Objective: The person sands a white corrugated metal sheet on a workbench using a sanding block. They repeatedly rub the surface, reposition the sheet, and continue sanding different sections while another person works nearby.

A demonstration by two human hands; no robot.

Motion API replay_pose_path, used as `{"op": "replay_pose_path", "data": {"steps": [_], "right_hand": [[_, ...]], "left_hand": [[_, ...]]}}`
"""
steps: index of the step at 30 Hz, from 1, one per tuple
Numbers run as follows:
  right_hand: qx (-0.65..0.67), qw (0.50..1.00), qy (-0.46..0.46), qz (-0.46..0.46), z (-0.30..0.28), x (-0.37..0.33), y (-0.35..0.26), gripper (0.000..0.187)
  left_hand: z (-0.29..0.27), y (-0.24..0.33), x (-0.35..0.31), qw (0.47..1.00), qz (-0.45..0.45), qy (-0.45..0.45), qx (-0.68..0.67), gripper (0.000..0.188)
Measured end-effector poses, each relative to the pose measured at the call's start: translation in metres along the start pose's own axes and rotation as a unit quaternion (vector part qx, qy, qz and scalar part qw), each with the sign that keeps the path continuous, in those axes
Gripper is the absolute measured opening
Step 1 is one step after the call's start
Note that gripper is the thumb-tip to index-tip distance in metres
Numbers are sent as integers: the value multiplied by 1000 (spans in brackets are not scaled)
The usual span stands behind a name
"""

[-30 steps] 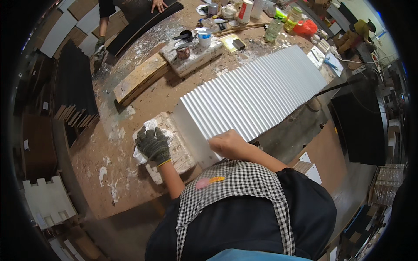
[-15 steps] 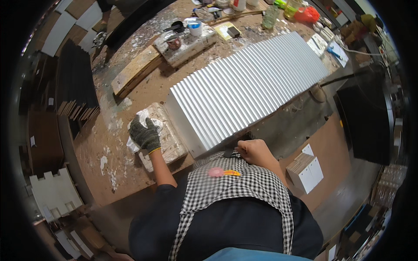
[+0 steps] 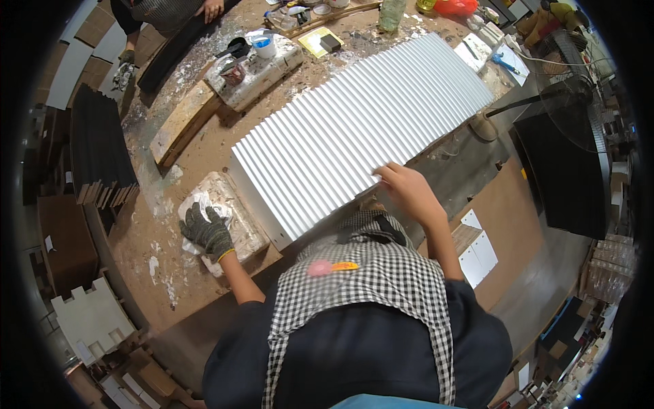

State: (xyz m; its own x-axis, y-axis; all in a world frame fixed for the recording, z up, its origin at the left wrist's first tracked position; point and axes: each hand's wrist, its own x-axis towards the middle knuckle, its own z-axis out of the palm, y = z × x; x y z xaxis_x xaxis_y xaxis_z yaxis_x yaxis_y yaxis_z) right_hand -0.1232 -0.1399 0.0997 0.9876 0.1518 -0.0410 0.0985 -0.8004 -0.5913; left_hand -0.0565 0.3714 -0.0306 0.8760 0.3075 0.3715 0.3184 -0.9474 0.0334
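Observation:
My left hand (image 3: pixel 207 233) wears a dark knit glove with a yellow cuff. Its fingers lie spread over a crumpled white cloth (image 3: pixel 221 211), pressing it onto a paint-stained block (image 3: pixel 251 237) at the near left of the workbench. To the right of that block runs a long row of narrow silver-white slats (image 3: pixel 361 126), packed side by side. My bare right hand (image 3: pixel 409 192) is at the near long edge of the row, fingers bent and drawn together against the slats. Whatever is between its fingertips is too small to make out.
Behind the slats, a second stained block (image 3: pixel 262 71) carries a white cup (image 3: pixel 263 46) with blue inside. A wooden beam (image 3: pixel 184 123) lies left of it. Black boards (image 3: pixel 102 150) are stacked off the bench's left side. A fan (image 3: pixel 572 95) stands right; a co-worker's hand (image 3: pixel 212 9) shows far left.
My right hand has risen from beside my apron to the near edge of the slats. My left hand stays on the cloth. The whole view has shifted, and the co-worker shows more.

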Motion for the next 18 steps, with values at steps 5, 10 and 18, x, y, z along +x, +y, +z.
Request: {"op": "replay_pose_path", "data": {"steps": [5, 10, 18], "right_hand": [[-10, 988, -77, -135, -8, 71, 6, 22], [61, 966, -153, -198, -16, 153, 34, 19], [-105, 993, -40, -31, -8, 398, 157, 44]], "left_hand": [[-43, 35, -52, 990, -88, -22, 109, 45], [-26, 29, -65, 993, -75, 94, -19, 38], [-33, 3, -85, 990, -67, 122, 25, 35]]}}
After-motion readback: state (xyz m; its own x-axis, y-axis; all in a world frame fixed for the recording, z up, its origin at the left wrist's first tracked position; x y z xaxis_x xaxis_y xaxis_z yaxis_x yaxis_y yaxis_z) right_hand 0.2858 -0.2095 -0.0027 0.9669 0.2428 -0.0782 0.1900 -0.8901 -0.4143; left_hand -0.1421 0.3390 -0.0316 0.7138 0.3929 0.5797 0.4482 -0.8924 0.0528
